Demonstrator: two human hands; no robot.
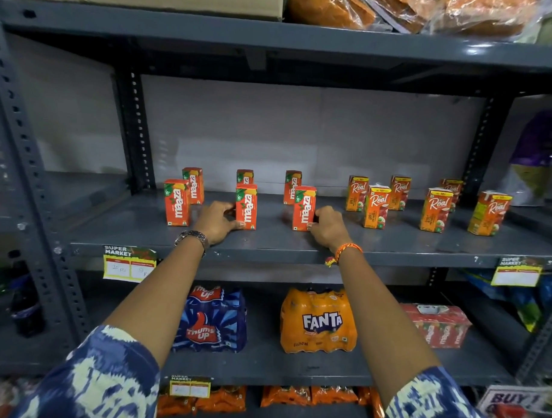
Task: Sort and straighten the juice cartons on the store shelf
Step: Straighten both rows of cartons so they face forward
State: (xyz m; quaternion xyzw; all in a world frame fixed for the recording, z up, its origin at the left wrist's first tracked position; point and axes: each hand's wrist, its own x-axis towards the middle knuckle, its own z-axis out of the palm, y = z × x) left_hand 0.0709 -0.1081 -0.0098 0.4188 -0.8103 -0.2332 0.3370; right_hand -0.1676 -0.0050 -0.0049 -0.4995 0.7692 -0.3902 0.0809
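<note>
Several red Maaza cartons stand upright on the left half of the grey shelf (267, 239), in a front and a back row. Several orange Real cartons (376, 207) stand on the right half, also in two staggered rows. My left hand (216, 220) grips the middle front Maaza carton (246, 206) from its left side. My right hand (328, 228) holds the right front Maaza carton (304, 208) from its right side, fingers at its base. Another Maaza carton (177, 202) stands free at the front left.
Below sit a blue Thums Up pack (211, 320), an orange Fanta pack (319, 321) and a red Maaza multipack (436, 325). Price tags (129, 263) hang on the shelf's front edge. A cardboard box and bagged goods fill the shelf above. Steel uprights stand at left and right.
</note>
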